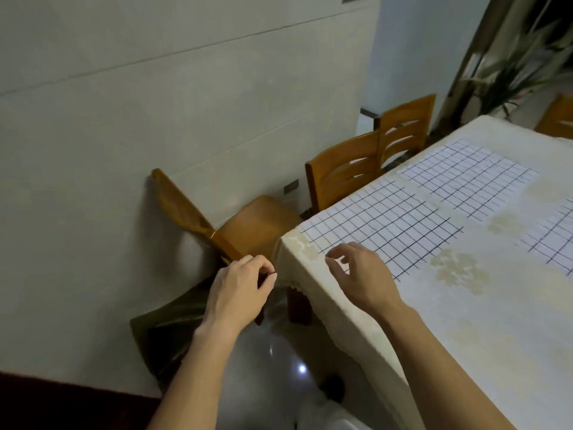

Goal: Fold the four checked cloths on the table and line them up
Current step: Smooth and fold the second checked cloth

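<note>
Empty hands (302,280), flat checked cloths (384,225) on table (465,336)

near checked cloth (381,225) – flat, unfolded | second cloth (468,175) – flat beyond | third cloth (555,234) – right edge

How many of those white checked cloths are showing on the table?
3: one white checked cloth by the right hand, one farther back, one cut off at the right edge. A fourth may lie out of view.
</note>
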A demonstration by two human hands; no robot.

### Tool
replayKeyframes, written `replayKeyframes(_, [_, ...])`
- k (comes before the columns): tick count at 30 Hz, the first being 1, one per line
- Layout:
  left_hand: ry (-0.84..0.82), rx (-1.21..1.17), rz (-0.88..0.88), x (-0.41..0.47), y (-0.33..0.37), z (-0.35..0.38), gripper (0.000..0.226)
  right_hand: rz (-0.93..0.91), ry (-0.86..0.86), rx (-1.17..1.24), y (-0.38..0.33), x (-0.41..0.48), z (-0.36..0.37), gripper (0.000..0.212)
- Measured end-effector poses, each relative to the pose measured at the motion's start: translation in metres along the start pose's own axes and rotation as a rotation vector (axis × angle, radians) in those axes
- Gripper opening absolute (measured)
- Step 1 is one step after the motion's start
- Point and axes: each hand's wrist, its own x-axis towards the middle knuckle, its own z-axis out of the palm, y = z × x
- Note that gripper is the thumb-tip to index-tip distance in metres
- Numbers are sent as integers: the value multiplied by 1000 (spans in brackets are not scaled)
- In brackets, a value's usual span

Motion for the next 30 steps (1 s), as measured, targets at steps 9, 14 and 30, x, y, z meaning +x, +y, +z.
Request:
replayKeyframes(9, [-147,134,147,151,23,20,14,164,57,29,56,116,6,24])
replayKeyframes(14, [-251,137,289,217,49,47,22,313,126,69,98,137,5,23])
replayKeyframes(30, [-845,365,697,333,55,231,91,933,-231,-107,142,120,171,91])
